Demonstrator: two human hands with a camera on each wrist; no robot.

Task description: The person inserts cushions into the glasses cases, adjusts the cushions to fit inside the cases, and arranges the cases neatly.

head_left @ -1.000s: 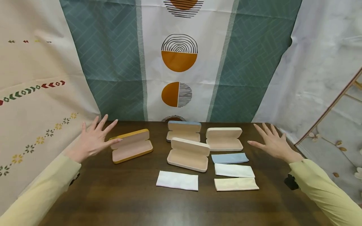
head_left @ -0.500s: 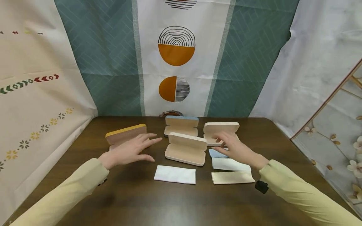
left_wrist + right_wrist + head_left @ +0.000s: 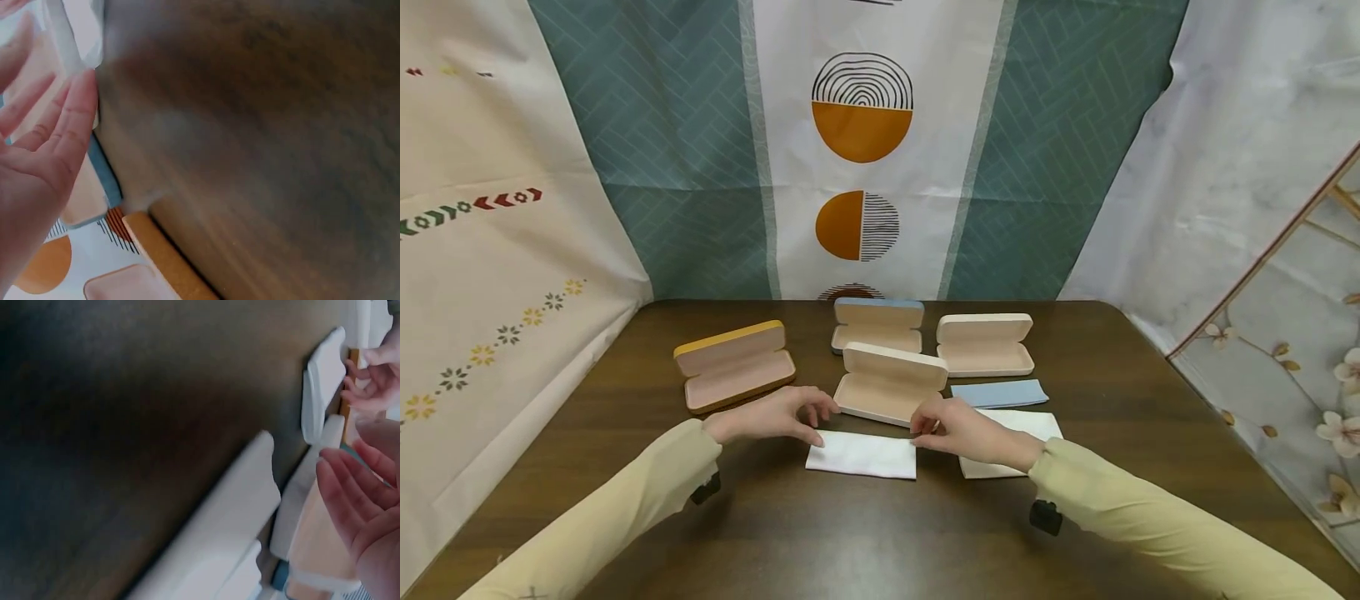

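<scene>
A folded white cloth (image 3: 861,455) lies flat on the dark table, in front of an open white glasses case (image 3: 891,382) with a beige lining. My left hand (image 3: 778,414) hovers at the cloth's left end, its thumb tip right at the corner and its fingers loosely bent. At the opposite end my right hand (image 3: 966,429) has thumb and fingertips close over the right corner. The right wrist view shows this cloth (image 3: 324,387) just beyond the relaxed right fingers (image 3: 350,494). In the left wrist view the left fingers (image 3: 75,125) are spread, holding nothing.
An open yellow glasses case (image 3: 737,367) stands at the left, a blue one (image 3: 877,325) behind, another white one (image 3: 985,346) at back right. A folded blue cloth (image 3: 1000,393) lies above a white cloth (image 3: 1033,422) and a cream cloth (image 3: 981,469), partly covered by my right forearm.
Both hands have come inward from the table's sides, down to the two ends of the front white cloth. The cases and cloths stay in place, while the head view has tipped slightly downward.
</scene>
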